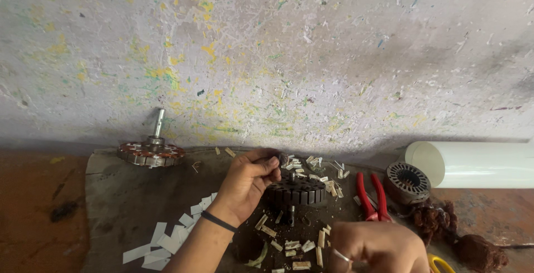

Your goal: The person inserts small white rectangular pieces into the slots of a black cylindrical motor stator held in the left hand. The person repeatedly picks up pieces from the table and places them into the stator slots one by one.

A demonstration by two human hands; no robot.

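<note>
A dark round motor stator core (pixel 297 192) with slotted edge stands on the dark work board (pixel 122 200), a shaft stub poking out below it. My left hand (pixel 247 181) rests against its left top edge, fingers curled and pinching something small and dark at the fingertips. My right hand (pixel 378 246) is at the bottom of the view, fingers closed, a ring on one finger; whether it holds anything is hidden. Small white and tan paper strips (pixel 295 245) lie scattered between the hands.
A wound copper stator with an upright shaft (pixel 151 151) sits at the board's back left. Red-handled pliers (pixel 371 196), a smaller empty stator (pixel 408 182), a white roll (pixel 473 164) and tangled copper wire (pixel 445 225) lie right. White paper slips (pixel 167 239) lie left. A paint-speckled wall rises behind.
</note>
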